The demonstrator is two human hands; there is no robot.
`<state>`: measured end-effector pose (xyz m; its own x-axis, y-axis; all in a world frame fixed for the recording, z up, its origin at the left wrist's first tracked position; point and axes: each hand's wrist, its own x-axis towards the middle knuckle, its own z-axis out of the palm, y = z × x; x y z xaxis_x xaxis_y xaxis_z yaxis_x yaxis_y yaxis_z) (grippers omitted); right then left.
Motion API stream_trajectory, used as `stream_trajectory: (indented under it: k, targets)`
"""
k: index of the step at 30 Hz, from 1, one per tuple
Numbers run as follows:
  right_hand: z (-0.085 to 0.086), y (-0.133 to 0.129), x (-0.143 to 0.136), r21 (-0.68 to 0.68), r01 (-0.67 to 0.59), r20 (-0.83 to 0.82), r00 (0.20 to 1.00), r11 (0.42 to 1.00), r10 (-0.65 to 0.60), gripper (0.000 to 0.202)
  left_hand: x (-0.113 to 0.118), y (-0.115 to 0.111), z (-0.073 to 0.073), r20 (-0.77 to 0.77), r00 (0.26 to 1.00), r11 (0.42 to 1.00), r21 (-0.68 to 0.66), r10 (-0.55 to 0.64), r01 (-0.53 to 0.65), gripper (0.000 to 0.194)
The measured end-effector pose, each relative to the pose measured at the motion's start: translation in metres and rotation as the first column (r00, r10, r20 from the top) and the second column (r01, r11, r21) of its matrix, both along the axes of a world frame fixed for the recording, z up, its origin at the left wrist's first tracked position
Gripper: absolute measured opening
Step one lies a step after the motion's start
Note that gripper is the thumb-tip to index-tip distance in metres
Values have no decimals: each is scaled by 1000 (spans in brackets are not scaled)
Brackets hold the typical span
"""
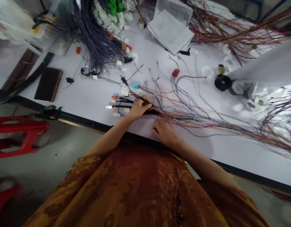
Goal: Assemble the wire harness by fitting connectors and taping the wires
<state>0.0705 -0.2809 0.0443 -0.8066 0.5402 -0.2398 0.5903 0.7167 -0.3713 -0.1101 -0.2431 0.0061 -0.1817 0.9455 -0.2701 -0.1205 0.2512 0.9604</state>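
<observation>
My left hand (140, 107) is closed on a black-sleeved cable (134, 93), whose dark connector end (124, 80) points up and to the left. Below that hand, more black-sleeved branches with white and orange connectors (114, 97) fan out to the left. A long bundle of thin coloured wires (183, 118) runs from there to the right across the table. Close to the bundle's near side, my right hand (166, 131) lies low with its fingers curled; what they hold, if anything, is hidden. A light-blue connector (136, 85) and a white connector (125, 91) sit just beyond my left hand.
Purple wires (95, 41) are heaped at the back left, beside white and green connectors (114, 7). Papers (171, 31) lie at the back. A red connector (175, 72), black tape roll (223, 83) and dark phone-like object (48, 84) rest on the table. Red stools (20, 135) stand at left.
</observation>
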Motion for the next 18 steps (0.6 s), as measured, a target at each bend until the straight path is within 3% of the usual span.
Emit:
stream_trajectory:
  k: [4,7,9,11,14,16,18]
  targets:
    - [2,9,25,23,45,48,998,999,-46,38,-1,-4,5,88,996,1000,13,11,-12,12]
    - [16,29,24,-3,22,-213,977,1000,-22,40,3,-5,3,65,996,998,-1,67,-67,16]
    - [20,54,12,1,120,-415,904,993,-109,29,7,-4,0,40,995,996,-3,88,-88,19]
    - [13,85,-7,-16,282,-497,830,959,-252,25,10,0,-2,35,993,993,-19,115,-115,21]
    - [-11,124,-39,-84,353,-386,851,932,-357,17,4,2,1,79,985,986,-66,156,-151,24]
    - [-25,136,-53,-115,371,-296,873,921,-388,13,-13,-4,12,83,985,986,-73,154,-148,27]
    - [-31,136,-56,-125,392,-313,856,911,-411,12,-40,-20,26,-35,992,991,-47,123,-125,29]
